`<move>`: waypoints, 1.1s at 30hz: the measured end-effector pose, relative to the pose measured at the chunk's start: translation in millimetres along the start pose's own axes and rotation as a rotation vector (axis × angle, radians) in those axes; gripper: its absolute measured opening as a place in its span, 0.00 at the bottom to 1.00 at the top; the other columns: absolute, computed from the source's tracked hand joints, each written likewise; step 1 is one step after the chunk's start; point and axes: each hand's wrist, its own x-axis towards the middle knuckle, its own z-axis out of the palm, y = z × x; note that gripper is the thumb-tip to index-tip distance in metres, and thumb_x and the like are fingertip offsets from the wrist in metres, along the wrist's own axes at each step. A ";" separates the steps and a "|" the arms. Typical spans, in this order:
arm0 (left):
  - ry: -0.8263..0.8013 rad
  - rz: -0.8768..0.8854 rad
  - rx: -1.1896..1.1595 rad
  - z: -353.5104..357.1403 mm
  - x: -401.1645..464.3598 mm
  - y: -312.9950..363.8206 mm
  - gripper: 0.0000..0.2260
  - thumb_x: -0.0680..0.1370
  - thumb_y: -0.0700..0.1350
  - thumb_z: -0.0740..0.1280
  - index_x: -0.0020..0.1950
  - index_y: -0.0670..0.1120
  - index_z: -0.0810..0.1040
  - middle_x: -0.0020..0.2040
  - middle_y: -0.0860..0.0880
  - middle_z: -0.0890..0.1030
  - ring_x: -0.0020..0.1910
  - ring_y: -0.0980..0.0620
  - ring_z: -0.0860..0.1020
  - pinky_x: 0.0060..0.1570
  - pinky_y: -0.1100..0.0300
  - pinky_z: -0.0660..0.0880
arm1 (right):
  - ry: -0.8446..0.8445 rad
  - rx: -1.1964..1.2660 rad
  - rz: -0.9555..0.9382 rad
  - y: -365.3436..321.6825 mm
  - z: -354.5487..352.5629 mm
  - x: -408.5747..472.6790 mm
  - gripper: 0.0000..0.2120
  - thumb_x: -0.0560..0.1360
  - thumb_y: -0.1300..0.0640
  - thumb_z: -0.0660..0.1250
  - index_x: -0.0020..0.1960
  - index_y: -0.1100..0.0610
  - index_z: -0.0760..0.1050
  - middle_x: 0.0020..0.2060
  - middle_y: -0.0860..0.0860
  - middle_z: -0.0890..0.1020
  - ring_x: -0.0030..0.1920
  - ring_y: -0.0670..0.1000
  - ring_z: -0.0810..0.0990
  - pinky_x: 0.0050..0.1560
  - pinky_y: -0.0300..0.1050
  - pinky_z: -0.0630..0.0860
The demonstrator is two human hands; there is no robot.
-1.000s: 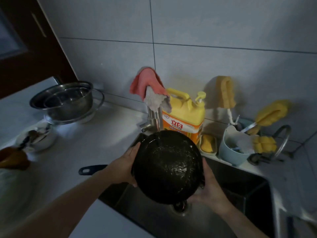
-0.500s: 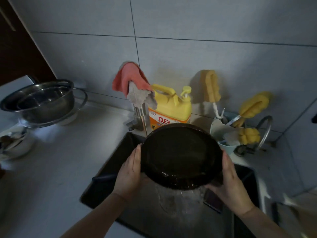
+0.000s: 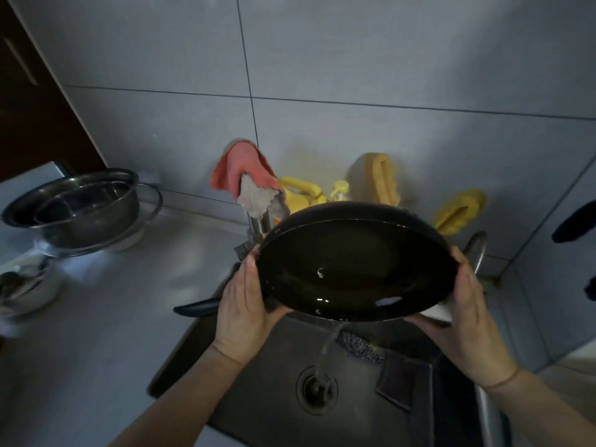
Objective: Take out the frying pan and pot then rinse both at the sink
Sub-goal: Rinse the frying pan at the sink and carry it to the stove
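water (image 3: pixel 327 345) runs in a thin stream off the near rim of the black pot (image 3: pixel 354 262), held tilted above the sink (image 3: pixel 277 359) and falling toward the drain (image 3: pixel 316 389). left hand (image 3: pixel 243 304) cups its left edge, right hand (image 3: pixel 466 312) its right, fingers curled under. yellow detergent jug (image 3: pixel 301 191) stands behind it, its label hidden.

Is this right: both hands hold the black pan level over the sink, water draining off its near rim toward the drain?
Not level. The head view shows the black pan tilted, near rim down, left hand and right hand on opposite sides. Water does run off the near rim toward the drain of the sink.
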 end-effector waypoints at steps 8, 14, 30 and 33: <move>-0.302 -0.096 -0.074 5.8 -52.4 -6.4 0.56 0.65 0.61 0.76 0.79 0.45 0.42 0.75 0.44 0.60 0.72 0.49 0.62 0.63 0.44 0.71 | -0.221 0.116 0.261 -21.5 23.6 -54.3 0.49 0.75 0.34 0.63 0.80 0.63 0.44 0.80 0.53 0.52 0.79 0.51 0.55 0.76 0.39 0.56; -0.387 -0.212 -0.034 -1.7 -99.3 -42.8 0.38 0.79 0.66 0.53 0.78 0.42 0.45 0.75 0.42 0.62 0.71 0.47 0.65 0.61 0.43 0.72 | -0.598 0.199 0.370 -44.3 70.7 -63.8 0.74 0.52 0.38 0.81 0.80 0.55 0.37 0.80 0.43 0.39 0.77 0.36 0.40 0.48 0.37 0.80; -0.977 -0.497 -0.236 -0.5 -64.9 -108.3 0.58 0.61 0.59 0.77 0.75 0.64 0.36 0.76 0.59 0.49 0.72 0.55 0.58 0.68 0.53 0.64 | -0.888 0.591 0.656 -29.4 131.5 -24.5 0.68 0.48 0.38 0.85 0.74 0.28 0.41 0.71 0.24 0.50 0.70 0.23 0.47 0.69 0.26 0.52; -1.130 -0.510 -0.220 2.7 -57.4 -107.6 0.57 0.60 0.57 0.80 0.77 0.60 0.44 0.78 0.53 0.54 0.75 0.50 0.58 0.72 0.47 0.63 | -1.034 0.643 0.803 -22.0 124.3 -28.6 0.67 0.46 0.42 0.86 0.73 0.31 0.47 0.69 0.30 0.59 0.69 0.30 0.57 0.70 0.29 0.59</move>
